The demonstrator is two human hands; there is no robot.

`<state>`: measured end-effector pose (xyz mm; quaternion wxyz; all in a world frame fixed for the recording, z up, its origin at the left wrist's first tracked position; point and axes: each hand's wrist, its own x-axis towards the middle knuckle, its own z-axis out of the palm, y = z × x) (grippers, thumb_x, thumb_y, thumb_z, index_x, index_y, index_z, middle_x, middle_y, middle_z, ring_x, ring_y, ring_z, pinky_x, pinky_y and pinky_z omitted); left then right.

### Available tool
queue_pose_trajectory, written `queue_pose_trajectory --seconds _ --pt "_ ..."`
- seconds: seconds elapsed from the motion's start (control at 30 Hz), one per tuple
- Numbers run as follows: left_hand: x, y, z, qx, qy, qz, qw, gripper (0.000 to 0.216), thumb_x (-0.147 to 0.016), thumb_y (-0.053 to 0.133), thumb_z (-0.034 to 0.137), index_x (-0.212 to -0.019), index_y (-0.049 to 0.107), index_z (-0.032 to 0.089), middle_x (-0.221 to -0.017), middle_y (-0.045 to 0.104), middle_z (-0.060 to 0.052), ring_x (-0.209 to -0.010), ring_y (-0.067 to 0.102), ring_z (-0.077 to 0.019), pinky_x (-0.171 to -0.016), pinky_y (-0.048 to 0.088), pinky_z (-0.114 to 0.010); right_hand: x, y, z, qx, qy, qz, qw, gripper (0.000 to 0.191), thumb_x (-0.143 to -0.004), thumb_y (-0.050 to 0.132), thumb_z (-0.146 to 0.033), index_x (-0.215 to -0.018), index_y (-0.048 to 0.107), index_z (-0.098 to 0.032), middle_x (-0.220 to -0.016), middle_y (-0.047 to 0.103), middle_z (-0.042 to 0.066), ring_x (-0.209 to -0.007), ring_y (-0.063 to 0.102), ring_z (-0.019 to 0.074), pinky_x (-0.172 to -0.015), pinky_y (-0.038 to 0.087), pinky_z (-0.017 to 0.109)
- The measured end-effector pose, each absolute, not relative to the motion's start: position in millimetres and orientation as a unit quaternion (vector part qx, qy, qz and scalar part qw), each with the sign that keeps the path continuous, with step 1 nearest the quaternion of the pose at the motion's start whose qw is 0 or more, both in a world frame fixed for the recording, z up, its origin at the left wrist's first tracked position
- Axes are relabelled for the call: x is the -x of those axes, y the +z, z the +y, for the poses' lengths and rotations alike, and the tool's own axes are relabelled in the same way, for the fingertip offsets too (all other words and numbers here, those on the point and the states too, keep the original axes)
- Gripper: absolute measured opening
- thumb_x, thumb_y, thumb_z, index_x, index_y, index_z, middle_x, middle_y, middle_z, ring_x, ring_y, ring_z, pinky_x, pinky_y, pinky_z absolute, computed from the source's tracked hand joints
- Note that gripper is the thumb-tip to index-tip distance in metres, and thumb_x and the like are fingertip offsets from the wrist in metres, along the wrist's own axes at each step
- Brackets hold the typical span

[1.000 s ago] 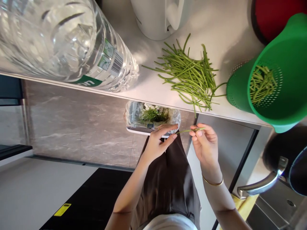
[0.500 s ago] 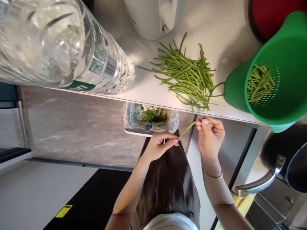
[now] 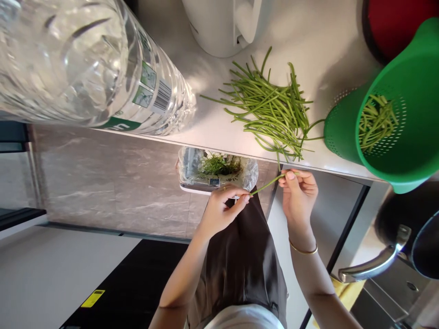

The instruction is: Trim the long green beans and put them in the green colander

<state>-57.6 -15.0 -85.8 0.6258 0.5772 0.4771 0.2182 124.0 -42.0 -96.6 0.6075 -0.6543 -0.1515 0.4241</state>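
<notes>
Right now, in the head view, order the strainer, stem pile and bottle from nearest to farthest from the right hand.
From the right hand:
1. Stem pile, ahead and slightly left.
2. Green strainer, ahead and right.
3. Clear bottle, far left.

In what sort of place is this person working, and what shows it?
Most likely a kitchen, perhaps in a home: a green perforated plastic colander, a loose pile of thin green stems on the pale countertop, and a black round pan with a curved silver handle.
</notes>
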Motion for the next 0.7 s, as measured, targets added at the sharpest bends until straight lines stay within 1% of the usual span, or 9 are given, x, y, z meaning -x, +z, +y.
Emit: queue_pose_trajectory --seconds 0.1,0.17,0.27,0.37,0.43,0.47,0.6,0.7 --pt "58 -91 -18 -0.595 0.220 0.518 0.574 0.009 -0.082 0.058 0.020 -0.084 0.066 0.019 -0.081 0.068 -0.004 -0.077 0.062 -0.0156 -0.069 0.048 -0.026 -119 -86 -45 0.656 0.396 -0.229 0.600 0.011 -0.072 0.072 -0.019 -0.078 0.063 -0.022 -0.074 0.070 -0.002 -0.057 0.065 0.0108 -0.055 0.056 0.024" --pt "57 -92 -18 -0.623 0.230 0.514 0.543 0.010 -0.081 0.057 0.019 -0.085 0.066 0.019 -0.082 0.069 -0.004 -0.078 0.061 -0.0157 -0.073 0.048 -0.028 -113 -83 -47 0.663 0.402 -0.276 0.568 0.011 -0.072 0.072 -0.018 -0.079 0.064 -0.021 -0.075 0.071 0.000 -0.059 0.067 0.0129 -0.057 0.057 0.027" --pt "54 -91 -16 -0.671 0.225 0.508 0.490 0.010 -0.079 0.057 0.016 -0.083 0.065 0.019 -0.079 0.068 -0.003 -0.076 0.060 -0.0162 -0.076 0.047 -0.031 -104 -84 -50 0.677 0.409 -0.318 0.523 0.011 -0.073 0.071 -0.019 -0.083 0.066 -0.021 -0.077 0.071 0.002 -0.061 0.068 0.0140 -0.059 0.059 0.028" --pt "51 -90 -14 -0.687 0.221 0.533 0.441 0.009 -0.078 0.056 0.015 -0.079 0.064 0.019 -0.076 0.067 -0.002 -0.076 0.060 -0.0166 -0.076 0.046 -0.031 -98 -88 -53 0.667 0.401 -0.339 0.529 0.011 -0.073 0.070 -0.018 -0.083 0.066 -0.022 -0.081 0.071 0.002 -0.071 0.069 0.0167 -0.065 0.060 0.031" --pt "51 -90 -13 -0.675 0.231 0.540 0.446 0.009 -0.078 0.056 0.015 -0.078 0.064 0.019 -0.076 0.067 -0.002 -0.076 0.060 -0.0165 -0.076 0.046 -0.031 -96 -89 -55 0.658 0.407 -0.342 0.534 0.012 -0.074 0.070 -0.017 -0.083 0.067 -0.023 -0.084 0.071 0.002 -0.076 0.069 0.0176 -0.068 0.060 0.032" --pt "52 -90 -12 -0.664 0.238 0.539 0.460 0.009 -0.078 0.056 0.015 -0.079 0.063 0.019 -0.076 0.067 -0.002 -0.076 0.060 -0.0161 -0.077 0.046 -0.030 -96 -89 -55 0.657 0.415 -0.338 0.531 0.012 -0.074 0.070 -0.017 -0.084 0.067 -0.023 -0.084 0.071 0.002 -0.075 0.069 0.0173 -0.067 0.060 0.031" --pt "54 -87 -12 -0.593 0.269 0.544 0.529 0.009 -0.080 0.056 0.018 -0.083 0.065 0.019 -0.077 0.066 -0.002 -0.075 0.061 -0.0147 -0.074 0.047 -0.027 -96 -90 -53 0.674 0.458 -0.317 0.486 0.012 -0.074 0.069 -0.020 -0.086 0.068 -0.023 -0.078 0.071 0.000 -0.061 0.067 0.0134 -0.061 0.060 0.027" --pt "56 -87 -11 -0.522 0.303 0.581 0.546 0.010 -0.080 0.058 0.023 -0.084 0.066 0.019 -0.077 0.067 -0.003 -0.074 0.062 -0.0144 -0.071 0.048 -0.026 -98 -92 -51 0.677 0.507 -0.311 0.435 0.010 -0.074 0.070 -0.024 -0.084 0.069 -0.022 -0.077 0.071 0.000 -0.057 0.065 0.0115 -0.055 0.058 0.024"
